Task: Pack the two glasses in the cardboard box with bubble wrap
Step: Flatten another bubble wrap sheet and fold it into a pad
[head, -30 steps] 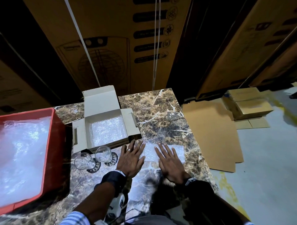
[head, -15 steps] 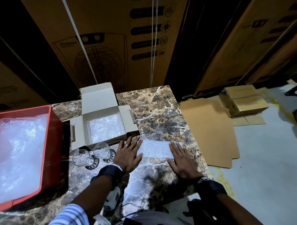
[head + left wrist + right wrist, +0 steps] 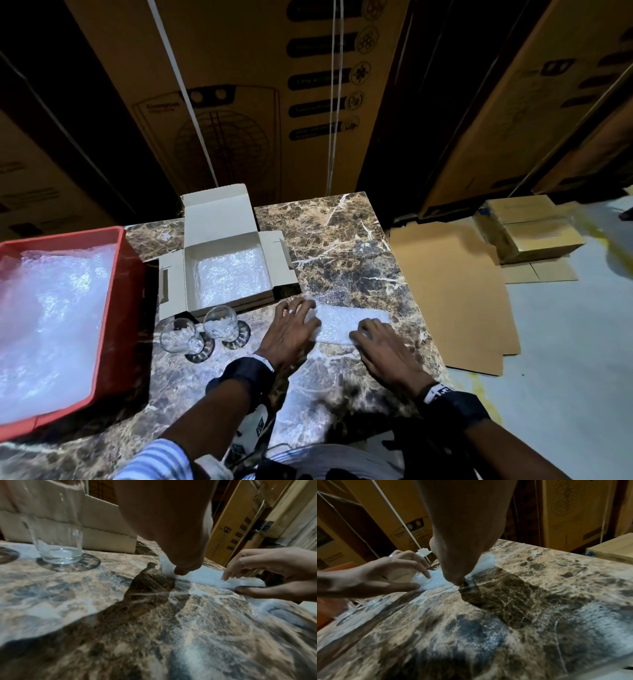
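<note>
The 2 glasses (image 3: 205, 332) are seen standing upright on the marble table (image 3: 342, 240), side by side and just in front of the open cardboard box (image 3: 226, 270); neither is wrapped and neither is touched. In the left wrist view 1 glass (image 3: 58, 545) is shown close to the box wall (image 3: 106, 534), bare and apparently empty.

A layer of bubble wrap (image 3: 229, 274) is already laid over the floor of the box, so the lining step is judged done. A second, folded strip of bubble wrap (image 3: 346, 322) lies flat on the table to the right of the box. Its left end is pinched between the thumb and curled fingers of the left hand (image 3: 291, 329), and its right end is gripped the same way by the right hand (image 3: 380, 346): in the left wrist view the right thumb is seen tucked under the strip's edge with the fingers (image 3: 228, 574) on top. The strip seems to be lifted slightly at both ends.

What is left, by this reading, is most of the task: each of the 2 glasses must be wrapped, set into the box, and the lid (image 3: 219, 212) closed.

Further out, a red crate (image 3: 120, 308) with more bubble wrap is set at the left of the table, and flattened cardboard (image 3: 452, 291) lies on the floor at the right.
</note>
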